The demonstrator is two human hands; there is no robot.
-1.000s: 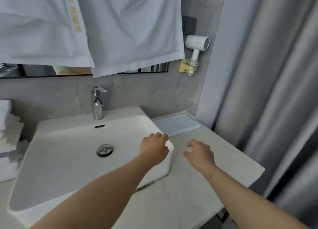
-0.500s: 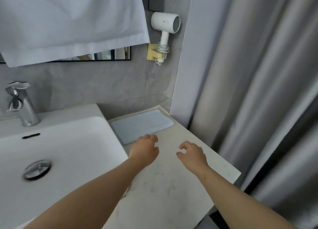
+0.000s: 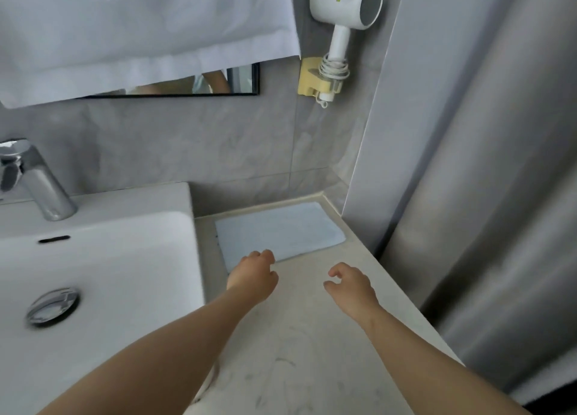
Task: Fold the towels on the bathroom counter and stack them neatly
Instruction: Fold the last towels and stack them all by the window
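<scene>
**Bathroom bench (image 3: 312, 336), rear corner: one pale blue towel (image 3: 279, 232)**

Lies flat between washbasin (image 3: 131, 204) and wall; judged light, soft and limp, so best taken at its two near corners; left hand (image 3: 253, 279) loosely curled and empty at the near edge, contact unclear; right hand (image 3: 351, 282) likewise empty over bare bench; no legible writing; hair dryer (image 3: 345, 6) shows a green triangle.

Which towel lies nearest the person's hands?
The pale blue towel, lying flat on the counter just beyond the left hand; the white towel hangs high over the mirror.
</scene>
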